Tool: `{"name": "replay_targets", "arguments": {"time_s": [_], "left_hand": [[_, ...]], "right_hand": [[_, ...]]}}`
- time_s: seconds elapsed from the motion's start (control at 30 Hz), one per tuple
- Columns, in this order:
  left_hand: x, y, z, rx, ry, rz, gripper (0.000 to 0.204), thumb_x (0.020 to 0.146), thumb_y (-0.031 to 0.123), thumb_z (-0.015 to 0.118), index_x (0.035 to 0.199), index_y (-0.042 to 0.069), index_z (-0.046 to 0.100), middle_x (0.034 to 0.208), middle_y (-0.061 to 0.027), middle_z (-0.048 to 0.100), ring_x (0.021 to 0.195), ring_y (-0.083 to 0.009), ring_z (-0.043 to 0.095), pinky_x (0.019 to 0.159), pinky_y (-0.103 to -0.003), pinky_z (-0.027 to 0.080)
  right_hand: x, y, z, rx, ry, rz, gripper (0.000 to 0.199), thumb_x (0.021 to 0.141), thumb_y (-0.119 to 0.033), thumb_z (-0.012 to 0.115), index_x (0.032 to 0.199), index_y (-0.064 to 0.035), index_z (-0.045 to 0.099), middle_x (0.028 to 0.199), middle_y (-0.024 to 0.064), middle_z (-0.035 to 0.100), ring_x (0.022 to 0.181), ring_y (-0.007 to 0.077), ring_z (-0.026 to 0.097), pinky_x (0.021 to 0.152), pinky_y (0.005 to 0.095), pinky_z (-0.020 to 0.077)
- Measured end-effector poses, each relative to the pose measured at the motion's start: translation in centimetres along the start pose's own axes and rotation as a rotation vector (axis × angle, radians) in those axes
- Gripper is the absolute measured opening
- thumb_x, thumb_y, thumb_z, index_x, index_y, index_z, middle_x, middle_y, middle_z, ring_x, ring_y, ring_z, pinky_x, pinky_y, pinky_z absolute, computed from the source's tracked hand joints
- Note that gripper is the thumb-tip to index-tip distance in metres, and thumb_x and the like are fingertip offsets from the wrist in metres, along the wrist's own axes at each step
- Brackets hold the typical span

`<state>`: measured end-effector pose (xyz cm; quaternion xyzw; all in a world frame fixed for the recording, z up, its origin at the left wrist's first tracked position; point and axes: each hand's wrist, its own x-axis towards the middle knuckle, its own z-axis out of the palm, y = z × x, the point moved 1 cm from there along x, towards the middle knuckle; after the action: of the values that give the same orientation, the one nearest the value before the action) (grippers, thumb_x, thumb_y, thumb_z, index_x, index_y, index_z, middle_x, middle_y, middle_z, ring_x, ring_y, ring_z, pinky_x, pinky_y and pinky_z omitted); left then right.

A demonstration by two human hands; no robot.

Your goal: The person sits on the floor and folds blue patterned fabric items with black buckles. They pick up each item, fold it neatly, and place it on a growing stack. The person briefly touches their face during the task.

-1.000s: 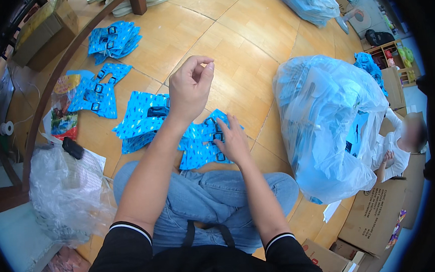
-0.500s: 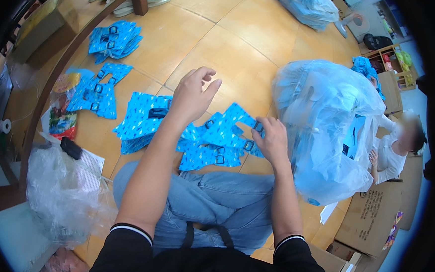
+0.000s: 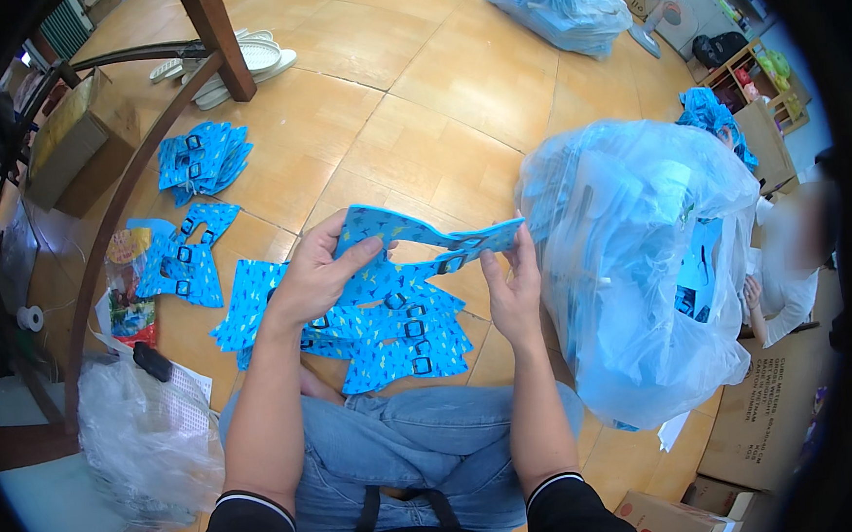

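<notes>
Raised above my lap is a blue printed fabric piece [image 3: 397,231] with black buckles, cut like a small harness vest. My left hand [image 3: 314,271] grips its wide left end, thumb on top. At the narrow right end, by a buckle, the fingers of my right hand [image 3: 515,285] pinch it. Below lies a spread pile of matching pieces [image 3: 426,349], buckles showing. A thicker stack [image 3: 245,301] is partly hidden by my left forearm.
More blue pieces [image 3: 177,267] and another stack [image 3: 203,161] lie on the tiles to the left. A big clear plastic bag [image 3: 608,284] of blue pieces stands at right. A person [image 3: 782,269] sits beyond it. Crumpled plastic [image 3: 139,435] and a curved wooden frame [image 3: 102,227] are at left.
Both hands were empty above the pile; now they hold one blue piece between them. My left hand has come down and left. The view has shifted somewhat.
</notes>
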<state>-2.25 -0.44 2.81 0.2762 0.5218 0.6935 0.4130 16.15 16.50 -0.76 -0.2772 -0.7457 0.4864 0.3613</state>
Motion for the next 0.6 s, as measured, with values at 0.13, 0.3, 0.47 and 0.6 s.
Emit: {"name": "replay_targets", "arguments": {"time_s": [0.13, 0.3, 0.47, 0.6], "left_hand": [[0.5, -0.7, 0.1, 0.205, 0.050, 0.113, 0.018, 0.092, 0.008, 0.063, 0.109, 0.002, 0.063, 0.099, -0.0058, 0.068, 0.090, -0.0110, 0.063, 0.078, -0.025, 0.051], [0.8, -1.4, 0.6, 0.348, 0.105, 0.335, 0.014, 0.091, 0.004, 0.063, 0.104, 0.002, 0.065, 0.103, -0.0083, 0.067, 0.096, -0.0149, 0.062, 0.084, -0.029, 0.050], [0.7, -1.7, 0.6, 0.297, 0.134, 0.293, 0.015, 0.091, 0.006, 0.064, 0.105, 0.000, 0.064, 0.101, -0.0083, 0.067, 0.095, -0.0142, 0.062, 0.084, -0.028, 0.050], [0.8, -1.8, 0.7, 0.246, 0.161, 0.288, 0.015, 0.091, 0.006, 0.064, 0.105, -0.001, 0.063, 0.097, -0.0048, 0.066, 0.091, -0.0107, 0.062, 0.080, -0.026, 0.050]], "right_hand": [[-0.1, 0.3, -1.1, -0.090, 0.014, -0.091, 0.032, 0.087, -0.002, 0.063, 0.118, 0.0009, 0.056, 0.112, 0.0172, 0.064, 0.105, 0.0294, 0.062, 0.092, 0.0365, 0.0472], [0.0, -0.7, -1.9, -0.175, 0.070, -0.247, 0.021, 0.085, 0.005, 0.059, 0.105, -0.0006, 0.060, 0.105, 0.0164, 0.065, 0.100, 0.0310, 0.064, 0.088, 0.0361, 0.0493], [0.0, -0.9, -1.8, -0.170, 0.067, -0.242, 0.023, 0.084, 0.006, 0.060, 0.105, -0.0006, 0.060, 0.105, 0.0165, 0.065, 0.100, 0.0307, 0.064, 0.087, 0.0364, 0.0496], [-0.2, -0.9, -1.5, -0.174, 0.077, -0.243, 0.023, 0.083, 0.008, 0.059, 0.104, -0.0002, 0.061, 0.105, 0.0161, 0.065, 0.100, 0.0300, 0.064, 0.087, 0.0365, 0.0497]]}}
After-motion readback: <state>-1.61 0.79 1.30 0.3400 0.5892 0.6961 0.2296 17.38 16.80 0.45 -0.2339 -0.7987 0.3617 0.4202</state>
